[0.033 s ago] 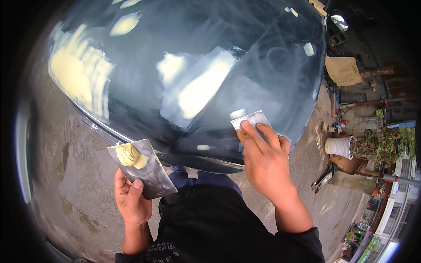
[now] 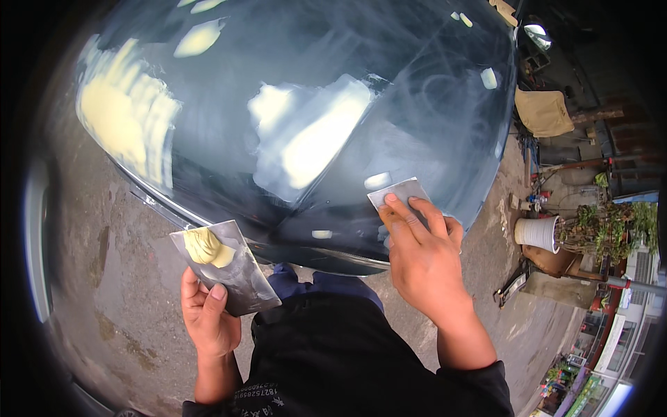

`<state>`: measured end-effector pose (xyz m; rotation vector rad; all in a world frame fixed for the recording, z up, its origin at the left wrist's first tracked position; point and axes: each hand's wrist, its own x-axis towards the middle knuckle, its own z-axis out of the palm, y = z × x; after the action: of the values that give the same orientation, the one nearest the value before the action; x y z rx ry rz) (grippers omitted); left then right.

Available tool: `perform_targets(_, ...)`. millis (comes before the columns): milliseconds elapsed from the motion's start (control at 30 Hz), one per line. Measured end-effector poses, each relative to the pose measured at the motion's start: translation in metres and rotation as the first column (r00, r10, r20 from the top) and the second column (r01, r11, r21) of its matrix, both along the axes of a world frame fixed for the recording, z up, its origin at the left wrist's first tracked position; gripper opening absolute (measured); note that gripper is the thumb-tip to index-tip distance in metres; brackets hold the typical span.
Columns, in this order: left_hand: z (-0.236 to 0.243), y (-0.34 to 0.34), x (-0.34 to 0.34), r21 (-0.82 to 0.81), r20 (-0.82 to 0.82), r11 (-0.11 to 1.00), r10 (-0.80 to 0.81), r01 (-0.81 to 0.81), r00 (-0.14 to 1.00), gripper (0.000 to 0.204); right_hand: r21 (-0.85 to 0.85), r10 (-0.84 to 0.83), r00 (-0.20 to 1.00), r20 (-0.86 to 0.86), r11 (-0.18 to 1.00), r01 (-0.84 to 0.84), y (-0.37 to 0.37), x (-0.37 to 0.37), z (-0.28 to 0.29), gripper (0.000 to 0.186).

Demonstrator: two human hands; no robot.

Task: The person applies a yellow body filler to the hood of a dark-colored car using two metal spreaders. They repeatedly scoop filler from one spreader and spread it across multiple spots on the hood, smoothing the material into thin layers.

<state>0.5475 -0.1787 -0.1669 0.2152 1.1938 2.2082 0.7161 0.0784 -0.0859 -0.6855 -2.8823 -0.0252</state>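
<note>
My left hand (image 2: 210, 316) grips a flat grey putty board (image 2: 240, 281) by its lower edge, thumb on top. A lump of pale yellow putty (image 2: 206, 246) sits at the board's upper left corner. My right hand (image 2: 425, 251) holds a small, thin rectangular spreader (image 2: 401, 189), fingertips pressed on its face. The spreader is at the dark car hood (image 2: 389, 149), just below a small pale putty patch (image 2: 379, 181); whether it touches the hood I cannot tell. Larger putty patches lie on the hood's middle (image 2: 326, 139) and left side (image 2: 114, 118).
The hood's front edge (image 2: 319, 260) runs close before my body. Concrete ground (image 2: 90, 278) lies around it. To the right stand a white ribbed pot (image 2: 537, 233), potted plants (image 2: 618, 229) and a tan cloth-like piece (image 2: 544, 112). Part of another vehicle (image 2: 38, 243) shows at far left.
My right hand and its spreader have shifted slightly right and toward me, baring more of the small putty patch. The left hand and its board have stayed in place.
</note>
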Motion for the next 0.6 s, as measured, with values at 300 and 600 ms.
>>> perform_targets(300, -0.001, -0.001, 0.003, -0.023, -0.012, 1.000, -0.008, 0.008, 1.000, 0.057, -0.010, -0.006, 1.000, -0.007, 1.000, 0.006, 0.002, -0.015, 0.004, 0.045)
perform_targets(600, 0.000, -0.005, 0.003, -0.020, 0.000, 0.999, 0.035, -0.035, 0.999, 0.056, -0.034, -0.018, 1.000, -0.025, 0.999, 0.017, -0.011, 0.005, 0.004, 0.042)
